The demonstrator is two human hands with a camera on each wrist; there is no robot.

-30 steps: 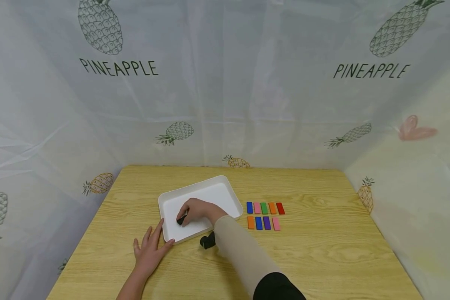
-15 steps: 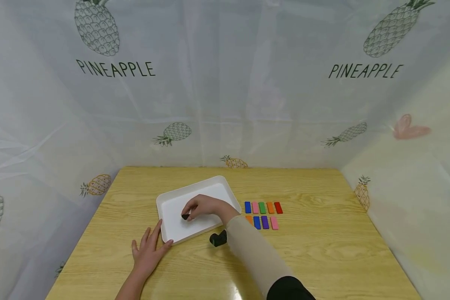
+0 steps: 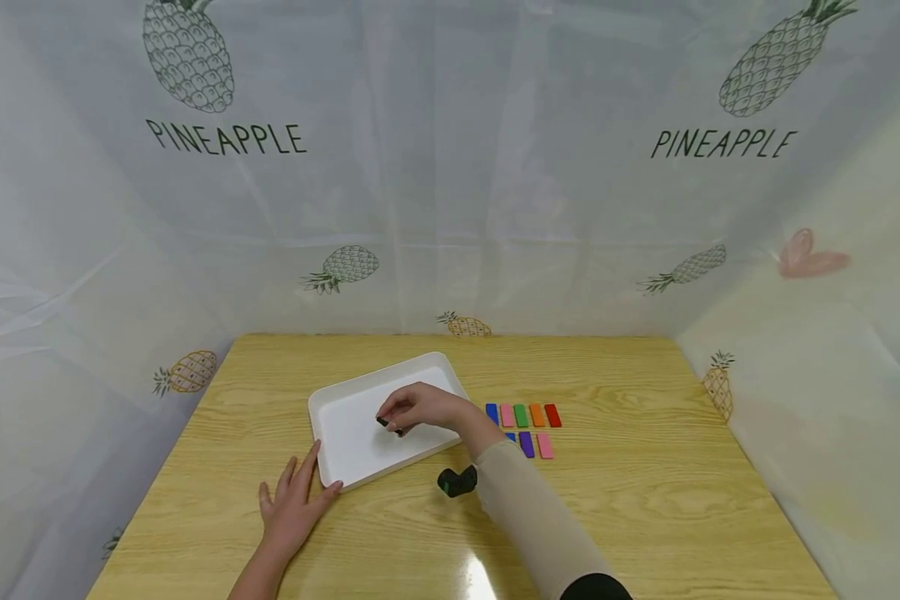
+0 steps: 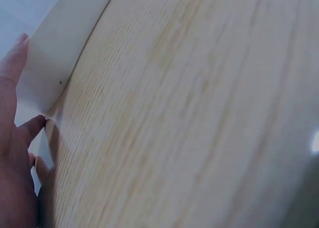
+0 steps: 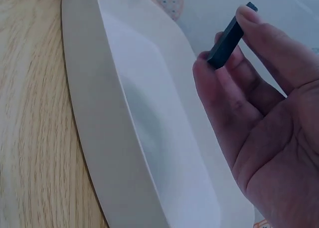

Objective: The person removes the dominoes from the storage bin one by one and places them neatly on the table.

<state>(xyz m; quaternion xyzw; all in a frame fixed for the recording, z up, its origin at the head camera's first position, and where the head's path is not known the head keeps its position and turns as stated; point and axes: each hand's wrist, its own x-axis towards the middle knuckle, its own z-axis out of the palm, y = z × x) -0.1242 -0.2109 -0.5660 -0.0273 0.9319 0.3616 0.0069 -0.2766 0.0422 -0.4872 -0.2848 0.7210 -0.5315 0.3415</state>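
Observation:
My right hand (image 3: 426, 407) is over the white tray (image 3: 341, 433) and pinches a small black rectangular block (image 5: 230, 42) between thumb and fingertips. In the right wrist view the block is tilted and apart from the tray floor. My left hand (image 3: 291, 510) lies on the table at the tray's near left corner, fingers spread. Its index finger and thumb touch the tray's side, and the left wrist view catches these fingers against the tray's corner.
Right of the tray lie two rows of small coloured blocks, among them a red block (image 3: 552, 415), a green block (image 3: 521, 416) and a purple block (image 3: 526, 444). My right sleeve hides part of the lower row. A printed curtain (image 3: 420, 167) hangs behind the wooden table (image 3: 645, 483).
My right hand has moved to the right and away from me over the tray with the black block, and looks raised. The left hand stays at the tray's corner. The head view has shifted slightly.

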